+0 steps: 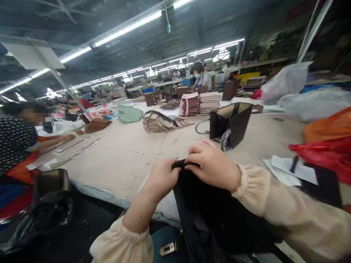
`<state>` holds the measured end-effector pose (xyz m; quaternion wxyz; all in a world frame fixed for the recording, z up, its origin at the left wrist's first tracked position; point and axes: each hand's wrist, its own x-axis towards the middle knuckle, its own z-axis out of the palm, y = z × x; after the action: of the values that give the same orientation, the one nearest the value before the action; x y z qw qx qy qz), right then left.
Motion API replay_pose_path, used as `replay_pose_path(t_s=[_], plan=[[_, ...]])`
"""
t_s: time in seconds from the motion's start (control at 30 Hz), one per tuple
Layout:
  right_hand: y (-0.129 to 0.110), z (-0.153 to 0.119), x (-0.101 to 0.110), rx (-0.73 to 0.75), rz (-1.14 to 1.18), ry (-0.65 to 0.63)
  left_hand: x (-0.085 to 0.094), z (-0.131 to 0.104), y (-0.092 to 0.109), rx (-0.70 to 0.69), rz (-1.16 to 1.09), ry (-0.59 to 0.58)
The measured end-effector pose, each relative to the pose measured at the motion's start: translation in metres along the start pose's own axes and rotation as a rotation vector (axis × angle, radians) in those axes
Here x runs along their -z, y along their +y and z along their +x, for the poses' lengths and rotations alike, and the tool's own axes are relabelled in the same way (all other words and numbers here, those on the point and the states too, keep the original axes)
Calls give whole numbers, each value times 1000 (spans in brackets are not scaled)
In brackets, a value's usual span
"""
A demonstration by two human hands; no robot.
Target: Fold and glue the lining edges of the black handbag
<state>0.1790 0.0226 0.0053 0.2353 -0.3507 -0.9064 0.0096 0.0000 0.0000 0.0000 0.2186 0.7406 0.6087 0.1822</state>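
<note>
A large black bag (219, 215) lies tilted at the near edge of the table, below my hands. My left hand (161, 179) pinches its top edge between thumb and fingers. Close beside it, my right hand (210, 164) grips the same edge, thumb below and fingers above. A metal clasp (167, 248) shows at the bottom, left of the black bag. Beyond my right hand a dark brown handbag (238, 126) stands upright on the table, with wrapped handles.
On the table (123, 153) are stacked brown pieces (157, 122), a green plastic bag (129, 113) and, at right, a red plastic bag (326, 155) and papers (294, 168). A person in a dotted top (16, 140) works at the left.
</note>
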Motion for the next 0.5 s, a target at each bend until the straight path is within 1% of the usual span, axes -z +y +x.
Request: replay_pose_path(t_s=[0.1, 0.2, 0.33, 0.5], plan=[[-2, 3, -2, 38, -2, -3, -2, -2, 2, 62, -4, 91], [-4, 7, -5, 41, -13, 10, -4, -5, 2, 101, -4, 164], [-5, 10, -9, 13, -14, 32, -6, -6, 1, 82, 19, 155], [-4, 10, -10, 58, 41, 23, -5, -5, -1, 54, -2, 146]])
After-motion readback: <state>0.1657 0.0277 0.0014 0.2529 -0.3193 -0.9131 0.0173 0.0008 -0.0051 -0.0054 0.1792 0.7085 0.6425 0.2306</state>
